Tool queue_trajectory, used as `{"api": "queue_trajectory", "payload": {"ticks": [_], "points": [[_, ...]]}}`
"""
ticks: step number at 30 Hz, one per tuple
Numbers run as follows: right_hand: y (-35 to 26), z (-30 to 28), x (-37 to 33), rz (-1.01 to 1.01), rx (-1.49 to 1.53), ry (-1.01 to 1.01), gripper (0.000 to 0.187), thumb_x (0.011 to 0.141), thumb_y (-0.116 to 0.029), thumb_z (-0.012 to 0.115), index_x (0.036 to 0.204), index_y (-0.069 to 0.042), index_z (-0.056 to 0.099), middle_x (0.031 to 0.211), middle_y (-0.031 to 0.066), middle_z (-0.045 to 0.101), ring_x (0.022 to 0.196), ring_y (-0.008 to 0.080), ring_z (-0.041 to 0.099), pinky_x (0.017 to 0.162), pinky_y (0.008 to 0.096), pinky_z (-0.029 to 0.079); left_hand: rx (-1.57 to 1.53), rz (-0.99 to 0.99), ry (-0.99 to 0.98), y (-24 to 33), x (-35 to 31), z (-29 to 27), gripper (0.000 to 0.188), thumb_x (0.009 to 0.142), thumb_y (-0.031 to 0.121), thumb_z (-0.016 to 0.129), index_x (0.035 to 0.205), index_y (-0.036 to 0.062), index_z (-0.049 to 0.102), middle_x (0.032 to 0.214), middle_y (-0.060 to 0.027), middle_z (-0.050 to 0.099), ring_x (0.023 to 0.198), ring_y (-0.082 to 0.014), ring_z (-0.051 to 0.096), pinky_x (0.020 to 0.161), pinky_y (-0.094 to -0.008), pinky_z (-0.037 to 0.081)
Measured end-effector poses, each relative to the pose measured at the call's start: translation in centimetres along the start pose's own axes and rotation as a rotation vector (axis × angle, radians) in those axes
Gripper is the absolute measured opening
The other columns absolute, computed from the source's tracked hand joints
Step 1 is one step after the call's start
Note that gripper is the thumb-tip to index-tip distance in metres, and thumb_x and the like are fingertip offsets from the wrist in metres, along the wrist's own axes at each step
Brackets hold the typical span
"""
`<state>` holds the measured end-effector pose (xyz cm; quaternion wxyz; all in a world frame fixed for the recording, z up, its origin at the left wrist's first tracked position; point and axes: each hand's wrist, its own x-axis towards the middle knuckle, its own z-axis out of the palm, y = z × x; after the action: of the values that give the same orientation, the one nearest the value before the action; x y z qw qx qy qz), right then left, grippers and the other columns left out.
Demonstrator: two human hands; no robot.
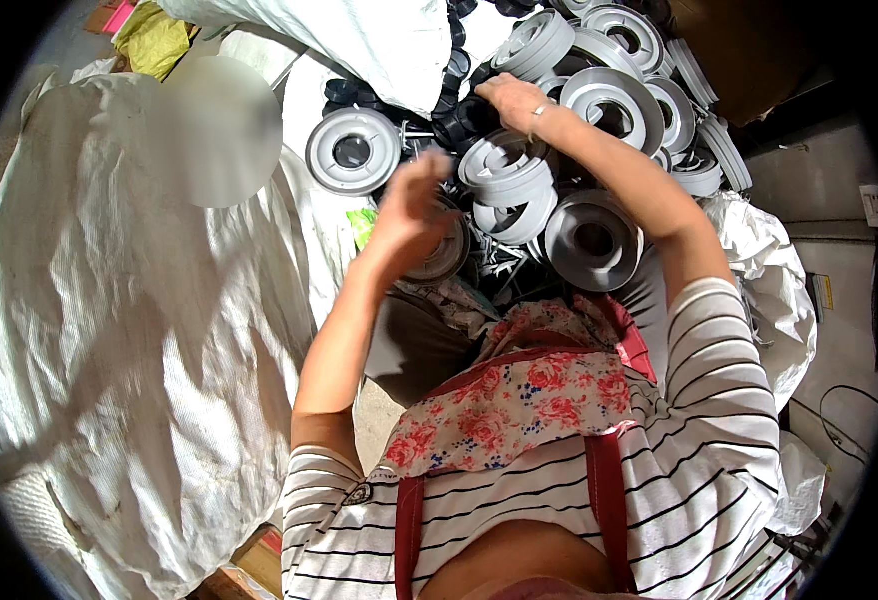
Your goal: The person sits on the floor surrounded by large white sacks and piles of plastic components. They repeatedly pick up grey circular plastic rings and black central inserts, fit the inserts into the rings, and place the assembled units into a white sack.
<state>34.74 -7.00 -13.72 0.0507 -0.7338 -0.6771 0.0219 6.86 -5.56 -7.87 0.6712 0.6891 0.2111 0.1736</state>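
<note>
My left hand (411, 212) is raised in front of a grey plastic ring (441, 262) and is smeared by motion, so its fingers cannot be made out. Just beyond it on the left lies a round grey flanged ring (324, 150) with a hole in its middle. Farther off, my right hand (515, 102) reaches into the heap with bent fingers closed on a black plastic part (469, 118); much of that part is hidden. Two stacked grey rings (504, 172) lie below my right wrist. Nearer my lap a darker grey ring (564, 245) leans on the pile.
Several more grey rings (649, 88) are heaped at the far right. A big white woven sack (139, 330) fills the left side, another white sack (379, 40) hangs over the far edge, and white plastic sheeting (779, 290) lies at the right. Thin grey sticks (499, 262) lie among the rings.
</note>
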Motion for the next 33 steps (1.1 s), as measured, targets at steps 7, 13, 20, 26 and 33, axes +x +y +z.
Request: {"api": "queue_trajectory", "payload": {"ticks": [7,13,20,26,33], "points": [[1.6,4.7,2.2,-0.111,-0.378,-0.331,0.025,0.084,-0.018,0.052,0.104,-0.013,0.066,0.118,0.0018,0.053,0.108,0.0215,0.05,0.083,0.0383,0.047,0.665,0.172,-0.354,-6.8,7.6,5.0,0.08,0.062,0.024,0.076,0.125,-0.0115,0.04,0.122,-0.0315,0.047,0.115,-0.0428,0.046,0.098,-0.0409,0.037],[0.4,-1.1,0.1,0.018,-0.014,0.05,0.02,0.078,-0.019,0.061,0.094,-0.008,0.066,0.1,0.009,0.061,0.101,0.0277,0.053,0.084,0.0375,0.045,0.614,0.122,-0.041,-3.4,4.4,3.4,0.05,0.06,0.029,0.077,0.094,-0.0016,0.058,0.075,-0.0162,0.062,0.073,-0.0305,0.06,0.068,-0.0379,0.047],[-8.1,-6.8,-7.6,0.049,0.65,0.524,0.038,0.068,-0.022,0.077,0.097,-0.001,0.064,0.106,0.0151,0.061,0.1,0.0286,0.058,0.084,0.034,0.047,-0.459,-0.253,0.325,1.7,-0.7,1.5,0.025,0.088,0.022,0.057,0.098,-0.0005,0.06,0.088,-0.0095,0.064,0.078,-0.0183,0.061,0.073,-0.0303,0.05],[-12.0,-7.4,-10.7,-0.113,0.779,0.256,0.048,0.07,-0.023,0.072,0.112,-0.003,0.06,0.121,0.0211,0.054,0.116,0.0316,0.051,0.096,0.036,0.042,-0.343,-0.052,0.258,2.1,-4.2,2.9,0.027,0.093,0.023,0.047,0.089,-0.0013,0.058,0.082,-0.0069,0.061,0.073,-0.0147,0.058,0.068,-0.0279,0.048],[-12.2,-9.1,-12.3,-0.194,0.496,0.009,0.073,0.056,-0.024,0.076,0.117,0.003,0.048,0.109,0.0216,0.05,0.106,0.0386,0.048,0.094,0.04,0.04,-0.567,-0.147,0.228,2.0,-5.8,3.8,0.024,0.093,0.022,0.05,0.091,-0.001,0.056,0.089,-0.0046,0.059,0.078,-0.0128,0.056,0.069,-0.0286,0.048]]}}
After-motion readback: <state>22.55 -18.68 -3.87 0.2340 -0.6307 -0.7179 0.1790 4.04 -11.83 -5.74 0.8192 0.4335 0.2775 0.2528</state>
